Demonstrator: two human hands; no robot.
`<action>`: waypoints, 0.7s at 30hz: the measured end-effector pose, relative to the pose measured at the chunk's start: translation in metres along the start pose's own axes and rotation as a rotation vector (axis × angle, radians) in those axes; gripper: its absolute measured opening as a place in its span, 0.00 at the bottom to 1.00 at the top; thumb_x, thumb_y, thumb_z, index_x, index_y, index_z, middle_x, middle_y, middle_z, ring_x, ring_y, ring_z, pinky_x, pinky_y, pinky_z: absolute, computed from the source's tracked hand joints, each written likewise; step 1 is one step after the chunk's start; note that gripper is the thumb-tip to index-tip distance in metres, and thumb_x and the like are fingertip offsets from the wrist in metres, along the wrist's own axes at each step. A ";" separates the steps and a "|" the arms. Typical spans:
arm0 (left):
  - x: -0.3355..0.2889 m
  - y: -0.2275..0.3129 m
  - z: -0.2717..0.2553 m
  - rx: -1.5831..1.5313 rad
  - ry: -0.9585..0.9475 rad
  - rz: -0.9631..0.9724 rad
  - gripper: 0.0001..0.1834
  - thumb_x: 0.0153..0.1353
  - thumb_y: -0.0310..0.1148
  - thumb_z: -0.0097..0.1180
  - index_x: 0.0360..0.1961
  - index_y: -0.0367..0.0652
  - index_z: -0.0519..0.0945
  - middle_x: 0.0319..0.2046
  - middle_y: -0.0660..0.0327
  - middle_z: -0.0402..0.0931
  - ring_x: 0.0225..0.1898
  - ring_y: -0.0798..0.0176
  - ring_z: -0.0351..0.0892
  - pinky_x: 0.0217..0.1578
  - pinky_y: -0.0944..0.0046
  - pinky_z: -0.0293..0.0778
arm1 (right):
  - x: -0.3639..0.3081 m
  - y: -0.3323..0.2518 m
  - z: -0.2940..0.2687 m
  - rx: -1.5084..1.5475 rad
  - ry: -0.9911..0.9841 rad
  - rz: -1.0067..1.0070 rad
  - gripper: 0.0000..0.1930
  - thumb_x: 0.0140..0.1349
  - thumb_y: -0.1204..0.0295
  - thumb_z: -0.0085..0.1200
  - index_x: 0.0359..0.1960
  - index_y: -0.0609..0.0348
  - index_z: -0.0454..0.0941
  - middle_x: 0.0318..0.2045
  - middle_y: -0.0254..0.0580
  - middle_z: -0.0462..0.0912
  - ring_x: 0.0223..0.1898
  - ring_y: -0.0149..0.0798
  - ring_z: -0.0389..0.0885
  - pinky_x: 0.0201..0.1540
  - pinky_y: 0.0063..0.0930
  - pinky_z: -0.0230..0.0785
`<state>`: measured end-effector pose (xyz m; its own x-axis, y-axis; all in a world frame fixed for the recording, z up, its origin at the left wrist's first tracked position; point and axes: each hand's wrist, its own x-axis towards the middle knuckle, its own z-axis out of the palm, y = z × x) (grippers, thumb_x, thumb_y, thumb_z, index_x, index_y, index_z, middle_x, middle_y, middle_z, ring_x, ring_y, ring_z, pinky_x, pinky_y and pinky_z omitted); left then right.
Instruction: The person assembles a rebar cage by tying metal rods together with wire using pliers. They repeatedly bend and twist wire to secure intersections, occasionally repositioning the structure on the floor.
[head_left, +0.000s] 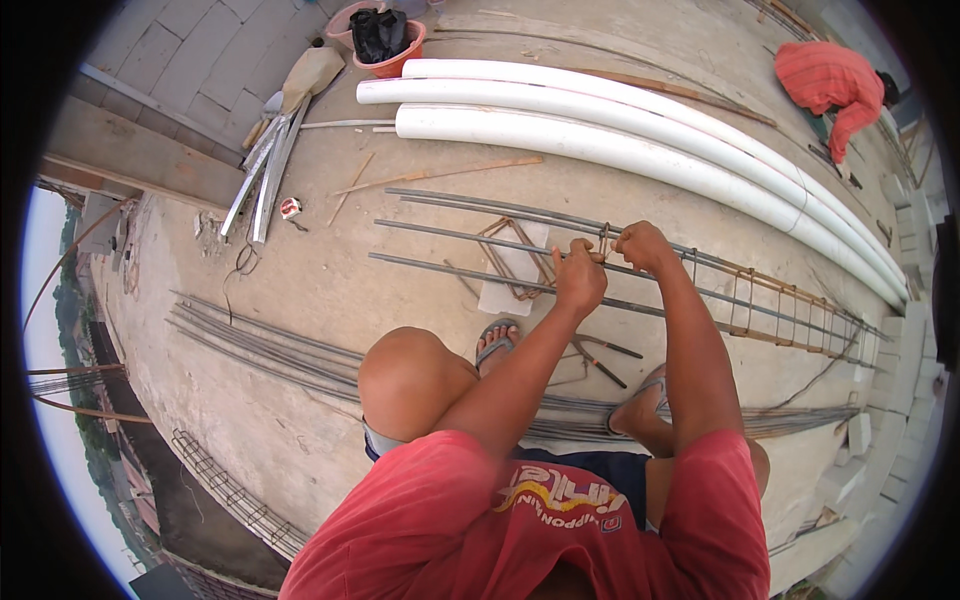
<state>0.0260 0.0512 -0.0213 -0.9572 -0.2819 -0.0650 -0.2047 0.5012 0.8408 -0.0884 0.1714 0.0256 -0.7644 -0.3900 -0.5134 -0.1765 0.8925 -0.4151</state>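
Observation:
A long cage of steel reinforcing bars (pixel 480 236) stretches across in front of me, its left ends loose and apart. Between my two hands a small rectangular wire stirrup (pixel 604 236) stands around the bars. Fingers bent and closed, my left hand (pixel 580 278) grips the stirrup's near side. My right hand (pixel 643 247) is closed in a pinch at the upper bars beside that stirrup; what lies in its fingertips is hidden. Several more stirrups (pixel 742 300) are spaced along the cage to the right. Loose stirrups (pixel 492 235) rest on a pale slab (pixel 508 290) beneath the bars.
Dark-handled pincers (pixel 606 362) lie on the concrete floor by my feet. Loose bars (pixel 260 345) run below my legs. White pipes (pixel 600 130) lie beyond the cage. A tape measure (pixel 290 208), metal channels (pixel 270 180) and an orange tub (pixel 395 66) are left; another person (pixel 830 85) crouches far right.

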 end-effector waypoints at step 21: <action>0.116 0.125 -0.184 0.630 -0.429 0.176 0.19 0.61 0.36 0.49 0.51 0.38 0.77 0.45 0.48 0.81 0.49 0.47 0.79 0.51 0.54 0.72 | -0.108 0.101 0.226 -0.310 -0.135 0.247 0.48 0.39 0.52 0.75 0.64 0.47 0.62 0.54 0.47 0.71 0.55 0.52 0.74 0.54 0.47 0.68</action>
<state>-0.0726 -0.0696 0.1751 -0.9556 0.1214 -0.2686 0.0031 0.9153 0.4027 0.1162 0.2522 -0.1305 -0.7230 -0.1633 -0.6713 -0.1919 0.9809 -0.0319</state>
